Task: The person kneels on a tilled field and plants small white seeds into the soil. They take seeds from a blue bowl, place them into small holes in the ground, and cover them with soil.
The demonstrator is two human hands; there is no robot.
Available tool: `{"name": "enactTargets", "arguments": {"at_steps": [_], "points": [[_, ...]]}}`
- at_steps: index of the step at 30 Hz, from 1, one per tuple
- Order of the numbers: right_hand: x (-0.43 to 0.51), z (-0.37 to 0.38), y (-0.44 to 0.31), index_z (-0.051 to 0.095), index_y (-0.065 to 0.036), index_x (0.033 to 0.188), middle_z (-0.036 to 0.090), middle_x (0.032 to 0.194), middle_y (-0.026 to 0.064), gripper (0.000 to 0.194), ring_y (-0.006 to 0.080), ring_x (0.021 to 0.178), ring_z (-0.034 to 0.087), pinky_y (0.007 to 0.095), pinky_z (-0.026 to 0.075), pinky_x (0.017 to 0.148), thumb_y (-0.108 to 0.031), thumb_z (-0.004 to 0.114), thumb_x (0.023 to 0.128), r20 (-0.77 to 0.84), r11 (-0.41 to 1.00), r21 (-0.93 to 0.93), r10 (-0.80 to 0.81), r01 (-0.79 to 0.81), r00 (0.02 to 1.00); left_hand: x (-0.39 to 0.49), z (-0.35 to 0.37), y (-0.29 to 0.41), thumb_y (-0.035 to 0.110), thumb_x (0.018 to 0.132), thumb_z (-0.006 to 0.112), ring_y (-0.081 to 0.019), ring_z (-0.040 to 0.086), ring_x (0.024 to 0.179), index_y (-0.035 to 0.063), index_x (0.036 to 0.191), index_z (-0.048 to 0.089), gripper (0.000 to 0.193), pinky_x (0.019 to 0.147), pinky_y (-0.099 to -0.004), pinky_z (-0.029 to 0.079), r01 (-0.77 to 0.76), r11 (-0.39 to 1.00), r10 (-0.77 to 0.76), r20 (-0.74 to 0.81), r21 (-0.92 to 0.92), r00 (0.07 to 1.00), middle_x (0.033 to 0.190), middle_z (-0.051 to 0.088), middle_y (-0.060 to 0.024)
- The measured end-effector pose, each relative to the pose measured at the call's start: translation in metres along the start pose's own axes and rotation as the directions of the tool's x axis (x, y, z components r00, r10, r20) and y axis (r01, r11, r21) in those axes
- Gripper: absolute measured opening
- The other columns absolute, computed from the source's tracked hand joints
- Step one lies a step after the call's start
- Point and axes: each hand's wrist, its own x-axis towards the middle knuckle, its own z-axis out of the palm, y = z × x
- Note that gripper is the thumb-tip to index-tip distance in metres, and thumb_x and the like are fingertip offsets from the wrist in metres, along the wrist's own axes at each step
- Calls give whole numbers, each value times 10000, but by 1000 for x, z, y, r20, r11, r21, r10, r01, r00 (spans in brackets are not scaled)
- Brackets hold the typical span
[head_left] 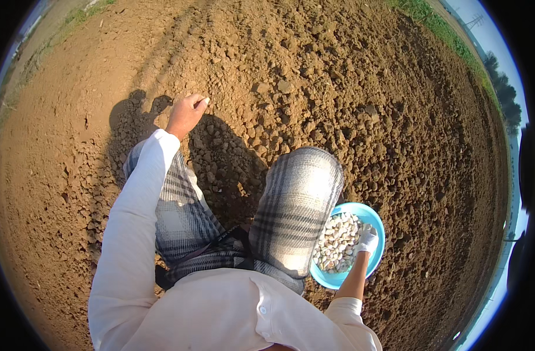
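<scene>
A light blue plastic basin (379, 219) stands on the soil beside my right knee, holding many whitish cloves that look like garlic. My right hand (367, 240), in a white glove or wrap, reaches into the basin over the cloves (337, 241); its fingertips are partly hidden, so I cannot tell whether it grips any. Out in front of my left knee, my bare left hand (189, 112) is held above the soil with its fingers curled together. A small pale spot shows at its fingertips; whether that is a nail or a held clove is unclear.
Loose brown soil (250, 79) with many clods surrounds me, and larger clods (285, 86) lie ahead. My knees in plaid trousers (298, 188) frame a shaded patch of ground. Green plants (451, 37) edge the field at the upper right.
</scene>
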Motion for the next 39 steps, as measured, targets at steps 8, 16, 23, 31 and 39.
{"name": "enactTargets", "arguments": {"at_steps": [8,16,23,31,39], "points": [[24,110,123,466,-168,1386,555,1309,136,687,312,1123,568,384,431,957,-563,584,837,136,991,-7,133,-133,982,-77,65,35,296,893,598,-296,643,749,15,920,652,288,666,-391,483,-111,992,118,154,-56,981,819,665,-154],[10,106,75,492,-177,1336,634,1131,121,633,302,990,622,414,479,855,-537,609,829,184,976,-215,14,26,983,-107,94,32,276,882,611,-332,614,687,12,871,647,266,626,-424,454,21,1000,-20,218,-4,976,759,644,-175],[-27,105,56,597,-115,1172,662,1053,140,514,316,955,639,415,487,831,-465,624,797,293,950,-279,-54,139,955,-113,104,29,295,888,607,-356,632,868,18,939,659,286,752,-443,472,26,997,-49,342,71,939,872,672,-178],[-45,119,70,604,-97,1100,660,999,170,448,294,898,645,411,496,778,-325,717,732,151,930,-319,-139,181,979,-113,109,24,324,915,574,-349,628,903,26,990,661,320,781,-445,478,97,987,-142,432,125,891,925,673,-183],[-26,145,106,564,-100,1209,650,1052,182,352,367,986,609,435,471,836,-225,464,895,150,970,-221,137,-102,979,-109,109,23,306,898,587,-397,593,796,13,901,592,292,671,-457,449,15,996,-44,322,91,946,828,625,-210]]}}
